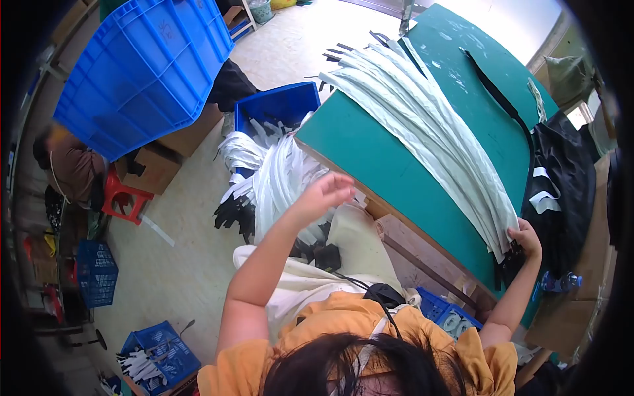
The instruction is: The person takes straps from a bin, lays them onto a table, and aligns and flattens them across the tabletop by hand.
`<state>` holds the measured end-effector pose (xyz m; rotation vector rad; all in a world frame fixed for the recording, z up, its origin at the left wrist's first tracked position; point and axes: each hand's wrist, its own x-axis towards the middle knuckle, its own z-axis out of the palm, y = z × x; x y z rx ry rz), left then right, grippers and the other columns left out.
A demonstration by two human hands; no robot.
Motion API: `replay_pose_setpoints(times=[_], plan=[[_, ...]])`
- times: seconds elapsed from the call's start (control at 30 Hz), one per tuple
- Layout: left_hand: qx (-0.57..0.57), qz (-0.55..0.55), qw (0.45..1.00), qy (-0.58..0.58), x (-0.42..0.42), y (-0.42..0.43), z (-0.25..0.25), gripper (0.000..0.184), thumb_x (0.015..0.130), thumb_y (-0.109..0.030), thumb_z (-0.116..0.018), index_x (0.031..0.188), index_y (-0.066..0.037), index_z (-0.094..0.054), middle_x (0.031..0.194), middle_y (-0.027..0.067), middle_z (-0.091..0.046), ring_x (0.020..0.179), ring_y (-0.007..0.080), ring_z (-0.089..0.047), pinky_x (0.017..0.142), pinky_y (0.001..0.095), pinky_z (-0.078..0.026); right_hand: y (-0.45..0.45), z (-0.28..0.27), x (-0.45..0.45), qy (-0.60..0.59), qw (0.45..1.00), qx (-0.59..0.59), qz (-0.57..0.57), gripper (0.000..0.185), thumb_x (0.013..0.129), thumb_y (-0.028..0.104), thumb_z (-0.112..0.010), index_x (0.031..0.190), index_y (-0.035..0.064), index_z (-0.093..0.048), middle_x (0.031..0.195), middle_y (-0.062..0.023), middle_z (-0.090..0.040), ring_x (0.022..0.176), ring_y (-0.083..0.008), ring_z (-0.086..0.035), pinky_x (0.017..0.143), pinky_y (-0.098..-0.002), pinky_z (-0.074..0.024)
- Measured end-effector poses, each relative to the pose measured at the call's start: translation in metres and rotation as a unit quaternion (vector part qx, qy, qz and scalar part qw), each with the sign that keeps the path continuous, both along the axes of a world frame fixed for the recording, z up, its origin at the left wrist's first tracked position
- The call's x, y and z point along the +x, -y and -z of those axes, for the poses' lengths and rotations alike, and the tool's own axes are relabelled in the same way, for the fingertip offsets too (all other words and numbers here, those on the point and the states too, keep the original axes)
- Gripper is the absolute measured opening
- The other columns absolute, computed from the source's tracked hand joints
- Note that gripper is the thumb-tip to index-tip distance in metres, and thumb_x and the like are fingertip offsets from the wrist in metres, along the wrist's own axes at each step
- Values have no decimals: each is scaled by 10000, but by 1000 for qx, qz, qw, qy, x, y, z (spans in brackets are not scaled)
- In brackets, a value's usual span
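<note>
Pale flooring is running through a cluttered workroom, and a green-topped table is filling the upper right. Across that tabletop a long, fanned bundle of white strips is lying in a gentle curve, its dark tips jutting past the far edge and its gathered end coming down toward the near right side. A person in an orange top is standing or sitting at the near edge; which one is unclear. The right hand is gripping the gathered end, fingers bent over the strips; the thumb's exact hold cannot be made out. The left hand is hovering empty just off the table's left edge, its fingers loosely curled and slightly apart. Below and beyond it, a heap of white strips with black ends is spilling out of a blue bin. On the table's right, a black strap is curving toward dark fabric, with a plastic bottle lying near the right forearm. At upper left, a large blue crate is looming above a cardboard box and a red stool. Another person is appearing at the far left.
</note>
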<state>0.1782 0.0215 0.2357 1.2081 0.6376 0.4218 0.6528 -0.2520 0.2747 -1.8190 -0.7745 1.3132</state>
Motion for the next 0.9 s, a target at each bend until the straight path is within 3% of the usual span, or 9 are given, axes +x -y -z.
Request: replay_pose_setpoints(times=[0.23,0.33,0.57,0.7,0.8,0.9], plan=[[-66,32,997,-37,-47,52,22,344,855,-215,-551,1136,-37,-460,1063,81,-558,958,152,-548,863,289,-412,2,2,-4,4,1000,1,-5,466,717,159,-659,1134,-1,-525,973,-8,-596,848,-85,-536,795,-228,-399],[-72,9,997,-26,-58,59,34,348,859,-221,-546,1143,-42,-455,1066,81,-556,946,147,-550,858,283,-409,3,4,1,13,1000,1,-11,457,720,147,-652,1133,-1,-523,976,-10,-597,848,-89,-540,798,-235,-403],[-95,-82,985,-123,-81,61,87,354,853,-249,-556,1120,-31,-471,1045,64,-561,888,116,-552,756,235,-413,1,-2,-4,23,1000,-7,-15,428,715,164,-664,1093,2,-546,946,8,-591,826,-73,-528,773,-216,-400],[-66,-145,971,-178,-99,60,125,344,849,-256,-559,1101,-34,-481,973,45,-563,845,117,-550,708,225,-412,4,2,5,20,999,-10,-24,431,713,180,-672,1085,3,-544,919,12,-590,806,-72,-525,771,-222,-405],[-66,-140,961,-230,-106,63,135,358,831,-265,-583,1085,-32,-487,952,43,-563,833,120,-548,691,226,-417,2,-1,-2,19,1000,-7,-17,427,714,190,-674,1077,6,-546,890,19,-584,777,-66,-514,754,-218,-407],[-24,-144,948,-282,-119,66,176,372,816,-277,-597,1078,-36,-488,907,39,-572,791,116,-544,676,234,-423,0,-13,-16,16,1000,-9,-2,420,719,197,-672,1075,10,-548,864,28,-576,748,-60,-502,720,-214,-412]])
